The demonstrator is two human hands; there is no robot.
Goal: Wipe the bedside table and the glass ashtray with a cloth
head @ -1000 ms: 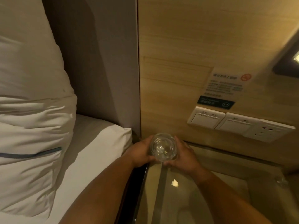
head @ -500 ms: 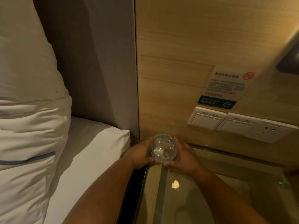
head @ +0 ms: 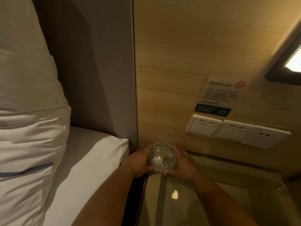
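A round clear glass ashtray [head: 162, 156] is at the back left corner of the glass-topped bedside table [head: 203, 198]. My left hand [head: 140, 162] cups its left side and my right hand [head: 183, 163] cups its right side, fingers wrapped around the rim. Whether the ashtray rests on the table or is held just above it cannot be told. No cloth is in view.
A bed with white sheet [head: 84, 168] and pillows [head: 27, 124] lies to the left, against a grey headboard [head: 97, 70]. The wooden wall panel behind the table carries a notice [head: 221, 93], two switches [head: 203, 126] and a socket [head: 263, 137]. A lamp [head: 291, 62] glows at upper right.
Both hands stay on the ashtray at the same corner. Only the camera view has shifted slightly.
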